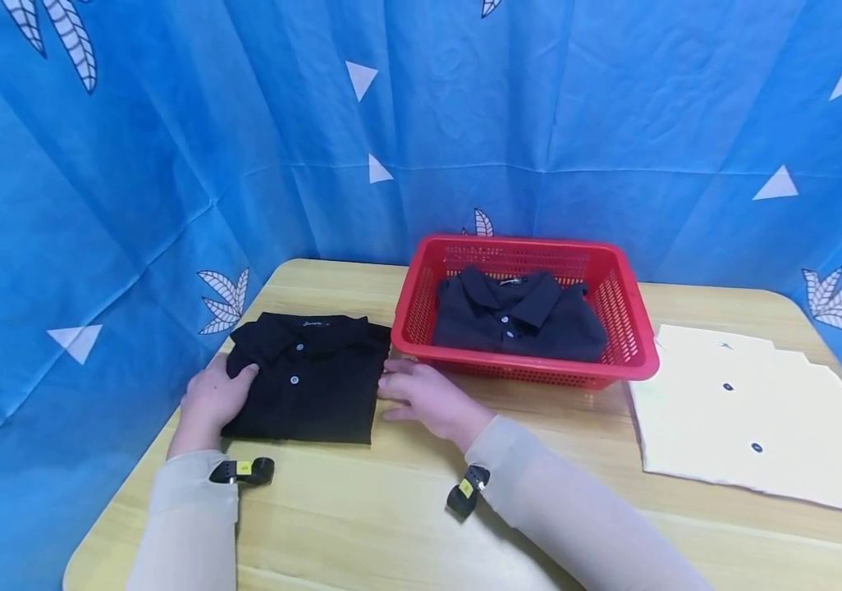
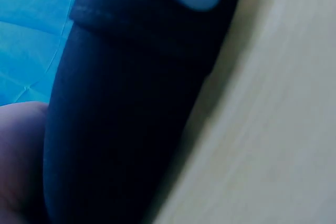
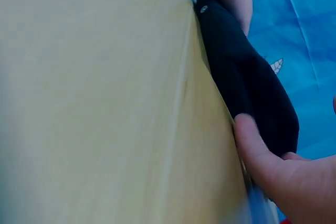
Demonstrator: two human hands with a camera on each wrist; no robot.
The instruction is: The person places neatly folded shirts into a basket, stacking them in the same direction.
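A folded black polo shirt (image 1: 328, 402), collar toward the back and two pale buttons showing, lies on the left of the table. My left hand (image 1: 216, 398) holds its left edge, the thumb over the top and the other fingers hidden beyond the side. In the left wrist view the dark cloth (image 2: 121, 114) fills the middle, with a large button at the top. Along the opposite edge, my right hand (image 1: 432, 400) touches the shirt with extended fingers. Its thumb (image 3: 257, 145) lies against the cloth in the right wrist view.
Behind my right hand stands a red plastic basket (image 1: 638, 345) containing another folded dark polo shirt (image 1: 524, 328). White folded shirts (image 1: 731, 410) with dark buttons overlap at the right of the wooden table (image 1: 362, 525). A blue patterned curtain (image 1: 465, 98) hangs behind and at the left.
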